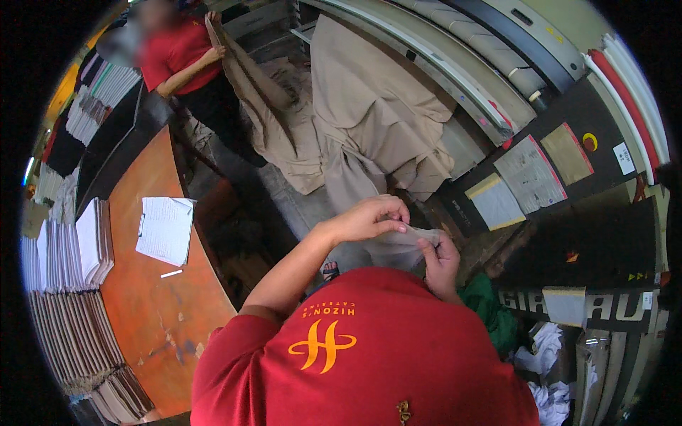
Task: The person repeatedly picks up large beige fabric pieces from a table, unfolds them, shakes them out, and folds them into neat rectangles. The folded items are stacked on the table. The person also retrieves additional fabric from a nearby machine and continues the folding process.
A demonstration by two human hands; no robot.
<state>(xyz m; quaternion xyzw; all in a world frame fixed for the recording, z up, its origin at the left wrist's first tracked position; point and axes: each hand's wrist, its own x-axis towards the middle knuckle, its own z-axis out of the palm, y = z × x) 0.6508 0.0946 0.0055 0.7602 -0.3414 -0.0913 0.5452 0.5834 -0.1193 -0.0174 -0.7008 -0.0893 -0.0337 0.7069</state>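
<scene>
A large beige cloth (376, 106) hangs in folds from a long machine and gathers low in front of me. Its near end narrows toward my hands; part of this stretch passes out of sight behind my left hand. Fingers bent, my left hand (373, 219) pinches the cloth's edge. Just to the right and a little nearer my body, my right hand (442, 259) grips the same edge between thumb and fingers. At the upper left, a person in a red shirt (186, 57) holds up another length of beige cloth with both hands.
The long roller machine (455, 64) runs along the far right, with papers (529, 174) on its dark end panel. An orange-brown table (167, 319) at left bears a clipboard (165, 231). Folded cloth stacks (78, 334) line its left. Green cloth (489, 309) lies beside my right arm.
</scene>
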